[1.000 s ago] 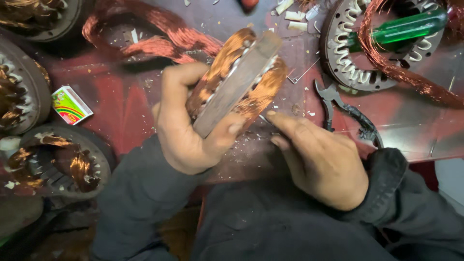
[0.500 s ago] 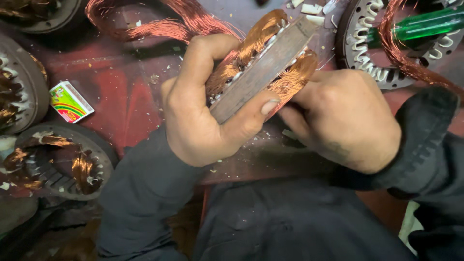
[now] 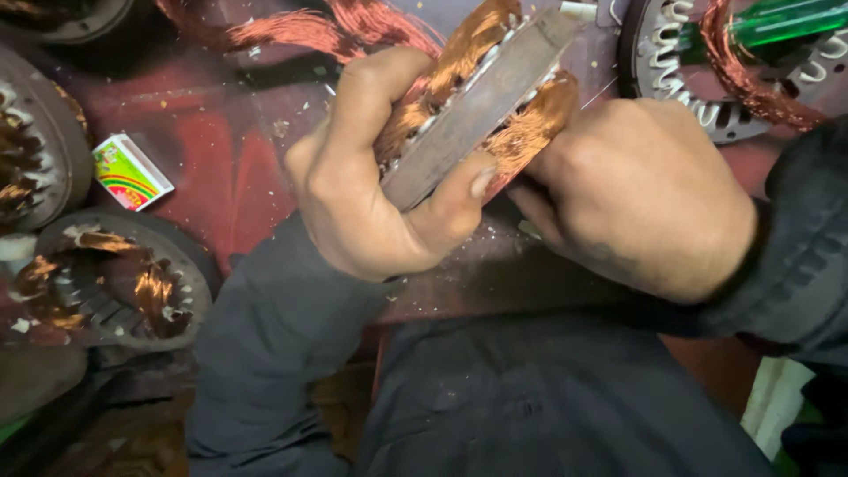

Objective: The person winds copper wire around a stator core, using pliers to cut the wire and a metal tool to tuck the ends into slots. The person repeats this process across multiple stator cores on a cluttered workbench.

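Observation:
My left hand (image 3: 371, 194) grips a grey metal stator core (image 3: 481, 110) wound with copper wire, held on edge and tilted up to the right above the red workbench (image 3: 221, 168). The thumb presses on its flat steel side. My right hand (image 3: 645, 194) is closed against the copper winding (image 3: 539, 124) on the core's right side; its fingertips are hidden behind the core, so I cannot see whether they hold a tool. Both arms wear dark sleeves.
Another stator ring (image 3: 680, 79) with loose copper wire and a green-handled tool (image 3: 782, 22) lies at the top right. More wound stators (image 3: 115, 283) sit at the left, near a small colourful box (image 3: 131, 172). Tangled copper wire (image 3: 309, 26) lies at the top.
The view has closed in on my hands. My right hand has moved up from the core's lower edge and now presses against the winding on its right side. The left hand keeps its grip.

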